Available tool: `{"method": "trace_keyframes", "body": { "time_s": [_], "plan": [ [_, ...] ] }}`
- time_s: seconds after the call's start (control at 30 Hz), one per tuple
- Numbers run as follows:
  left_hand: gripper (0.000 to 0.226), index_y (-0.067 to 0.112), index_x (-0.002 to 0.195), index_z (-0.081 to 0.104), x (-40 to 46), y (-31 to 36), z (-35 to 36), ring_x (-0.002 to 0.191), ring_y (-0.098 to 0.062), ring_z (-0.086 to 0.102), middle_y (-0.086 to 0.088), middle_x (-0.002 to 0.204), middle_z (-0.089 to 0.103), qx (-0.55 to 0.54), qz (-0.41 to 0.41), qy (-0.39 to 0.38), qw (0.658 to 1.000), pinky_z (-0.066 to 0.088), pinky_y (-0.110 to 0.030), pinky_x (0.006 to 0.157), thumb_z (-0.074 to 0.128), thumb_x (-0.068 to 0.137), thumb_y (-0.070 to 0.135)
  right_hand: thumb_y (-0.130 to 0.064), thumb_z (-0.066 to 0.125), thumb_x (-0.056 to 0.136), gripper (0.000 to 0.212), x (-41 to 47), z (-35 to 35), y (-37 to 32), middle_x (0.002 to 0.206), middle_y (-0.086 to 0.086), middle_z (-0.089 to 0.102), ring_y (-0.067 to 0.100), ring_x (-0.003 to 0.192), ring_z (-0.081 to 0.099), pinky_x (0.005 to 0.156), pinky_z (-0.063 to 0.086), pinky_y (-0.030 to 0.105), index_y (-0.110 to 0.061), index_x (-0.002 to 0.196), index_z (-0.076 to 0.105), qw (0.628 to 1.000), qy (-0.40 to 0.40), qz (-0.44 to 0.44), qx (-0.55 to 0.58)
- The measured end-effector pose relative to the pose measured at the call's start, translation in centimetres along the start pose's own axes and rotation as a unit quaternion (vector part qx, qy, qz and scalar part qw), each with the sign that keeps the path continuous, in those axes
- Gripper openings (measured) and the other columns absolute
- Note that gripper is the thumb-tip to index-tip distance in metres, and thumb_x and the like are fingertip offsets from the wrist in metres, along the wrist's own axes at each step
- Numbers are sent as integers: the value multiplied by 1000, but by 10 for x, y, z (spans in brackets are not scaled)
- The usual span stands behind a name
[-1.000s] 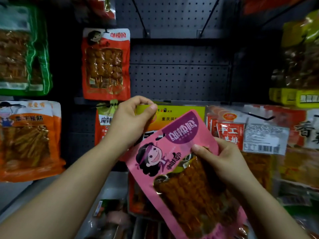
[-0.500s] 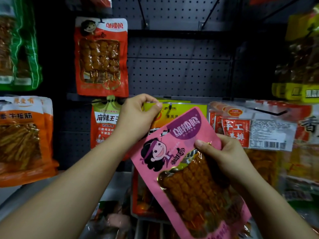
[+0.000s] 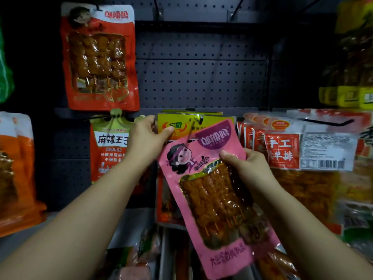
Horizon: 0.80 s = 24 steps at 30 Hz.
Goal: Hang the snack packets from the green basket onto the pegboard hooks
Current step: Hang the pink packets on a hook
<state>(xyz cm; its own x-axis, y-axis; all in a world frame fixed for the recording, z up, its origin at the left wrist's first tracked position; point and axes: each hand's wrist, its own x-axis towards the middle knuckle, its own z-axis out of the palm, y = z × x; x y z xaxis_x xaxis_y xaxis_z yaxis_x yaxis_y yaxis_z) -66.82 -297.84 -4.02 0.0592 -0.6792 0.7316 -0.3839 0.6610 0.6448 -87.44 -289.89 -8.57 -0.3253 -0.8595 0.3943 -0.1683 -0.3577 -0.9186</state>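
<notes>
My right hand (image 3: 248, 168) grips a pink snack packet (image 3: 210, 199) by its right edge, thumb on the front; the packet is tilted, top toward the upper right. My left hand (image 3: 147, 138) pinches the top left corner of a yellow packet (image 3: 181, 124) that hangs on a hook just behind the pink one. The grey pegboard (image 3: 201, 77) fills the middle, with bare hooks (image 3: 156, 7) at the top. The green basket is not in view.
An orange packet (image 3: 99, 57) hangs at upper left, with a red and white packet (image 3: 109, 150) under it. Red packets (image 3: 282, 150) hang at right on a black hook (image 3: 327, 122). Yellow packets (image 3: 347, 93) sit far right, orange ones (image 3: 16, 168) far left. More packets lie below.
The view has tilted down and shifted, so the shelf items sit higher in frame. Both hands keep their grips; the pink packet has risen slightly toward the yellow packet's hook.
</notes>
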Motion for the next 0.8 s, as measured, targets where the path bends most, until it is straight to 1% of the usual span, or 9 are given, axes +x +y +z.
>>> {"method": "trace_keyframes", "body": {
  "time_s": [0.07, 0.17, 0.23, 0.33, 0.4, 0.47, 0.53, 0.7, 0.8],
  "plan": [
    [24, 5, 75, 56, 12, -4, 6, 66, -22, 53, -9, 69, 58, 5, -3, -2, 1000, 41, -33, 61, 71, 80, 24, -25, 71, 83, 9, 11, 8, 3, 86, 9, 75, 24, 81, 72, 77, 58, 38, -17, 85, 68, 1000, 17, 5, -8],
    [23, 6, 77, 57, 28, -13, 17, 71, -27, 59, -13, 75, 64, 15, -7, -5, 1000, 47, -41, 67, 71, 81, 24, -23, 69, 85, 8, 28, 19, 8, 85, 8, 74, 25, 82, 71, 74, 57, 36, -21, 79, 66, 999, 41, 13, -13],
    [21, 10, 72, 57, 37, -20, 22, 74, -30, 62, -11, 75, 66, 30, -2, -1, 1000, 50, -41, 67, 71, 80, 23, -24, 70, 85, 8, 40, 23, 10, 87, 7, 73, 24, 84, 70, 73, 56, 34, -22, 79, 65, 998, 53, 22, -17],
    [16, 8, 80, 61, 49, -30, 29, 82, -31, 66, -12, 82, 69, 26, -3, -20, 999, 53, -44, 75, 71, 81, 21, -27, 71, 83, 9, 56, 24, 13, 91, 8, 72, 25, 87, 69, 83, 56, 42, -20, 85, 65, 996, 63, 35, -44],
    [17, 12, 73, 59, 56, -35, 33, 77, -27, 64, -7, 72, 65, 42, 1, -18, 999, 51, -37, 67, 72, 80, 22, -27, 72, 82, 13, 66, 24, 15, 90, 8, 72, 26, 86, 69, 85, 55, 45, -17, 88, 66, 995, 65, 39, -59],
    [33, 21, 59, 46, 59, -38, 36, 60, -17, 52, 6, 58, 51, 67, 9, 2, 998, 34, -27, 51, 73, 79, 23, -28, 72, 82, 20, 75, 24, 15, 91, 9, 72, 26, 85, 69, 86, 55, 46, -13, 95, 67, 994, 69, 48, -72],
    [39, 21, 56, 41, 63, -41, 39, 53, -11, 42, 8, 55, 45, 81, 14, 13, 997, 25, -20, 46, 73, 79, 25, -28, 72, 82, 24, 82, 25, 15, 92, 11, 72, 28, 86, 69, 86, 55, 47, -10, 97, 67, 992, 73, 59, -78],
    [21, 12, 74, 57, 63, -46, 43, 56, -9, 44, 10, 59, 47, 80, 24, 17, 996, 27, -17, 47, 72, 80, 26, -35, 71, 82, 37, 85, 27, 24, 94, 8, 71, 27, 88, 68, 87, 54, 48, -9, 109, 64, 989, 92, 64, -97],
    [19, 11, 79, 56, 52, -49, 44, 58, -11, 48, 7, 62, 52, 41, 28, 21, 999, 32, -18, 48, 70, 81, 23, -40, 68, 82, 33, 70, 30, 34, 94, 3, 70, 24, 88, 67, 86, 54, 48, -14, 101, 64, 983, 122, 23, -139]
  ]
}}
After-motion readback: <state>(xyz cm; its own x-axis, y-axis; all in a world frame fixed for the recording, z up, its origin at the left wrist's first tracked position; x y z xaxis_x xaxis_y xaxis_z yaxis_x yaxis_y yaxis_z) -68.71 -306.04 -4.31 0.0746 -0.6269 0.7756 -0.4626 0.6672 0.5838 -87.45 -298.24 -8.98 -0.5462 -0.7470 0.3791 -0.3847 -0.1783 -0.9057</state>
